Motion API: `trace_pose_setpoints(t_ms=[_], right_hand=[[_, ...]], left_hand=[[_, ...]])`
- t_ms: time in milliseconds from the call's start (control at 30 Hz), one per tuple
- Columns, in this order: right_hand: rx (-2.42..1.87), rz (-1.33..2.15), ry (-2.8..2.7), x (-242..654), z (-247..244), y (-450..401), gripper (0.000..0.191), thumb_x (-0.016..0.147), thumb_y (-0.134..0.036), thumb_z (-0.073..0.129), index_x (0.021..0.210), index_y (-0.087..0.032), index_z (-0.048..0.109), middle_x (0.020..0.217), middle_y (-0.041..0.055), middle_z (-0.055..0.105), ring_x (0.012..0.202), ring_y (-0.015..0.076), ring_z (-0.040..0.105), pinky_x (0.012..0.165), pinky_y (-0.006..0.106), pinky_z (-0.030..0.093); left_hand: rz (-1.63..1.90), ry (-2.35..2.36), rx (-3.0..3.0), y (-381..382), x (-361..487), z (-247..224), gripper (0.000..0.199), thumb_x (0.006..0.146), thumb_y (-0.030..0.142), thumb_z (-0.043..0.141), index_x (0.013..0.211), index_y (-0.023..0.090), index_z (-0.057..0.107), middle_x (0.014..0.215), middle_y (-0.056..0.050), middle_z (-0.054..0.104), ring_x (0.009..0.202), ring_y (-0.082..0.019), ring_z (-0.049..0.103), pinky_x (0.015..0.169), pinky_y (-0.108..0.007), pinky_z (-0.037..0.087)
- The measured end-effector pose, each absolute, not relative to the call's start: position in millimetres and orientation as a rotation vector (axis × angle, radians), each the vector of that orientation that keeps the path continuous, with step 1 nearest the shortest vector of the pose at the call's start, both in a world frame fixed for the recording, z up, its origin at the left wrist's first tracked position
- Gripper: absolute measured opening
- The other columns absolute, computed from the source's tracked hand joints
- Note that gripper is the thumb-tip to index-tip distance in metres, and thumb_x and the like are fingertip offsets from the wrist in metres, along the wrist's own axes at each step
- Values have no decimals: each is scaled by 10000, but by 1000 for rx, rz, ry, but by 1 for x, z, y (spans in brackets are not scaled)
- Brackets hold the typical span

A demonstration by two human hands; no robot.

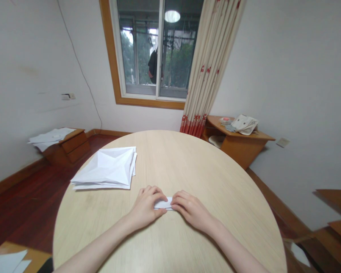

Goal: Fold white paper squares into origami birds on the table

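Observation:
A small folded piece of white paper [163,204] lies on the round wooden table [193,167], close to its near side. My left hand [147,204] curls around the paper's left end, with the thumb along the near edge and the fingers along the far edge. Fingers of my right hand [189,208] are closed on the right end. Both hands partly cover the paper, so its full shape is hidden. To the left and farther back is a stack of creased white paper sheets [108,167].
A low wooden cabinet [75,146] bearing papers stands left of the table. At the back right, a wooden corner desk [235,151] holds a white cloth bag [244,124]. A long curtain [207,68] hangs beside the window. More paper [8,261] lies at the lower left.

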State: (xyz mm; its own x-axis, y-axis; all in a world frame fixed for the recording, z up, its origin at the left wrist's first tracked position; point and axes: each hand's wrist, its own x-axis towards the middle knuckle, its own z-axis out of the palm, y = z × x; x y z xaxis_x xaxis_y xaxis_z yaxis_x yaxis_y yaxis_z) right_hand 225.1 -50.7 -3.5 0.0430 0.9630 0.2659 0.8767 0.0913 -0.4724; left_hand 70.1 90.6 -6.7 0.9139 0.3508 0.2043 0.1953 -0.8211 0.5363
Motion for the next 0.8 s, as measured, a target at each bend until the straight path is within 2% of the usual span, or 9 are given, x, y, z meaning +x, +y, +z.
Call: trace_pose_setpoints(t_ms=[300,433,800], right_hand=[[-1827,122,-1857,225,-7,-45,208,974,-196,409,904,-191,605,905,54,628,863,188,556,762,310,454],[-1902,61,-1831,223,-10,-41,197,971,-179,395,893,-179,577,901,61,608,858,200,536,765,333,450],[-1953,53,-1697,222,-16,-37,146,937,-157,415,1009,-190,537,982,78,592,913,217,529,801,372,451]], left_hand=[[355,429,2517,92,72,-6,216,738,263,733,943,291,674,1044,-5,594,1016,-237,505,880,-389,300],[338,477,2512,93,73,-8,245,716,288,747,946,268,664,1038,-13,588,1023,-251,500,877,-394,289],[388,486,2465,91,71,-8,355,716,245,720,1011,231,522,1006,-11,606,961,-232,513,848,-372,285]])
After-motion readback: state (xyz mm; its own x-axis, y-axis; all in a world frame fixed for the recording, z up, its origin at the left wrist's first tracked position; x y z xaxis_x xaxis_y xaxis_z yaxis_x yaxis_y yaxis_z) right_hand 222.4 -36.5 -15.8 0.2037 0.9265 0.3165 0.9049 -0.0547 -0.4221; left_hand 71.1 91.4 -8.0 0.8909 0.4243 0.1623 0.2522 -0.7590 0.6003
